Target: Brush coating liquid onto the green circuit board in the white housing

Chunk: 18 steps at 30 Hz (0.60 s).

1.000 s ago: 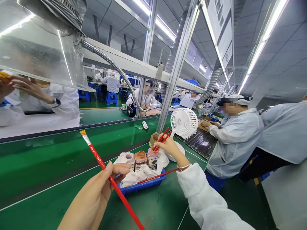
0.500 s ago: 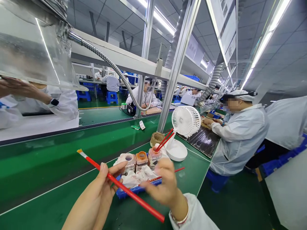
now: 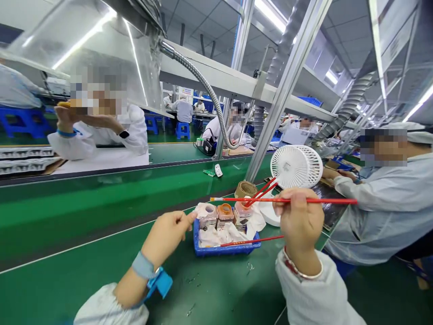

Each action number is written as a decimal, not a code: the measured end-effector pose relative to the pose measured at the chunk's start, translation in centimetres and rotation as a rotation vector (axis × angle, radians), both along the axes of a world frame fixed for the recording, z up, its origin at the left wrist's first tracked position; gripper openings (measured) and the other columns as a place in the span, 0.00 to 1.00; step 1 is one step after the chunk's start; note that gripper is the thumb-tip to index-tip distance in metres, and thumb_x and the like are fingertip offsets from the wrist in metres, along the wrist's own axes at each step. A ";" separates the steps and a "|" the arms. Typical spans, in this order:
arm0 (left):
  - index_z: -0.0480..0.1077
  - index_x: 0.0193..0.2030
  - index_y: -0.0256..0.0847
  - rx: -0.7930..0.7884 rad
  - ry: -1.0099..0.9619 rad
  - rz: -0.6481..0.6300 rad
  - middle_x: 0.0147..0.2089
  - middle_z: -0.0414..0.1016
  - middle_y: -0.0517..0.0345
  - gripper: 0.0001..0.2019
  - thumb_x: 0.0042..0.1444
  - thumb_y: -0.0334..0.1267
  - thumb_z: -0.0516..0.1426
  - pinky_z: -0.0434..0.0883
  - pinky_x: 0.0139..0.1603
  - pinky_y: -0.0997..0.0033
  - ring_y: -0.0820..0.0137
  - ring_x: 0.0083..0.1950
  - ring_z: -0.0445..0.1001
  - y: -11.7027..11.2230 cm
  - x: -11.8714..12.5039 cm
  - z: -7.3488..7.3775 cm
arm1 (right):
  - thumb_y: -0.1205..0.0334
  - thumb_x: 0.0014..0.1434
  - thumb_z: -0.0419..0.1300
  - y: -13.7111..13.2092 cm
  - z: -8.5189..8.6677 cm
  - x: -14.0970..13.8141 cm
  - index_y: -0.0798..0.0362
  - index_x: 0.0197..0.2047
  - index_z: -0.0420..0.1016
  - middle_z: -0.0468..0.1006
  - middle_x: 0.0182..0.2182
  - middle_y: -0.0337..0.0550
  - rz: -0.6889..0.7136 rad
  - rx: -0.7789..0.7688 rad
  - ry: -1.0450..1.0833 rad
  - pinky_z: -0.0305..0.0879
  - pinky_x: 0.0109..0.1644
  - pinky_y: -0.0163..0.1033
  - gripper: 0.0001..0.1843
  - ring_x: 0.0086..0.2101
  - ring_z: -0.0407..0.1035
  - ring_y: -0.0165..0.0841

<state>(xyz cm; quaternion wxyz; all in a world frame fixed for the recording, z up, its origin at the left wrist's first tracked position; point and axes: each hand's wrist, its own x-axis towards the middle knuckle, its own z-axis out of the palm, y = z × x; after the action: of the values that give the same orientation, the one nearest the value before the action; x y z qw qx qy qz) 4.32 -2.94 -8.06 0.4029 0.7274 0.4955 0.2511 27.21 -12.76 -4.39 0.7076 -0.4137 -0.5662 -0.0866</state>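
Note:
My right hand (image 3: 299, 221) is closed on a long red-handled brush (image 3: 284, 200), held level above the bench with its bristles pointing left. My left hand (image 3: 169, 234) has its fingers curled, the fingertips touching the wrapped leftmost jar (image 3: 206, 214) at the edge of the blue tray (image 3: 225, 248). Three small paint jars stand in the tray amid white cloth; the right jar (image 3: 241, 214) holds two more red brushes. Another red brush (image 3: 252, 242) lies across the tray's front rim.
A white desk fan (image 3: 297, 167) and a tape roll (image 3: 246, 188) stand behind the tray. The green conveyor belt (image 3: 84, 203) runs across beyond. A person in a white coat (image 3: 382, 212) sits close on the right; another works opposite under a clear hood (image 3: 101, 58).
The brush passed from my left hand to my right hand and now lies level. My left hand moved forward to the tray. The view swung right and down.

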 end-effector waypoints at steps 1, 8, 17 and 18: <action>0.63 0.15 0.41 0.024 0.055 0.044 0.15 0.63 0.60 0.23 0.51 0.56 0.51 0.52 0.25 0.72 0.70 0.21 0.61 0.9 -0.1 -0.8 | 0.61 0.66 0.47 0.3 0.5 0.4 0.51 0.32 0.64 0.63 0.20 0.35 -0.021 -0.051 -0.008 0.55 0.20 0.34 0.11 0.17 0.58 0.27; 0.63 0.15 0.40 -0.267 -0.002 -0.092 0.15 0.67 0.58 0.21 0.48 0.53 0.56 0.55 0.23 0.74 0.72 0.17 0.63 3.0 1.9 -6.7 | 0.54 0.64 0.48 3.8 0.9 -0.8 0.51 0.27 0.64 0.64 0.17 0.36 -0.072 -0.328 -0.216 0.57 0.24 0.35 0.17 0.19 0.61 0.29; 0.60 0.26 0.39 -0.743 -0.289 -0.108 0.18 0.71 0.59 0.17 0.55 0.50 0.53 0.67 0.24 0.78 0.73 0.22 0.73 -0.5 3.9 -7.4 | 0.55 0.64 0.46 8.1 0.3 -1.6 0.51 0.24 0.59 0.63 0.18 0.36 -0.037 -0.518 -0.415 0.55 0.28 0.35 0.18 0.21 0.60 0.30; 0.60 0.26 0.39 -0.761 -0.316 -0.093 0.18 0.71 0.59 0.16 0.56 0.49 0.53 0.68 0.25 0.78 0.74 0.23 0.74 -0.8 3.9 -7.4 | 0.55 0.64 0.46 8.3 0.3 -1.6 0.51 0.24 0.59 0.63 0.18 0.37 -0.033 -0.534 -0.431 0.54 0.28 0.35 0.18 0.22 0.59 0.30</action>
<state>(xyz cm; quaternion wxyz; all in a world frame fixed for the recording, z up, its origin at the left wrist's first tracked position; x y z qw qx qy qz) 8.25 -3.75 -15.42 0.7250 0.5006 0.4517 0.1404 25.58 -4.47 -4.07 0.4367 -0.5657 -0.6987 -0.0322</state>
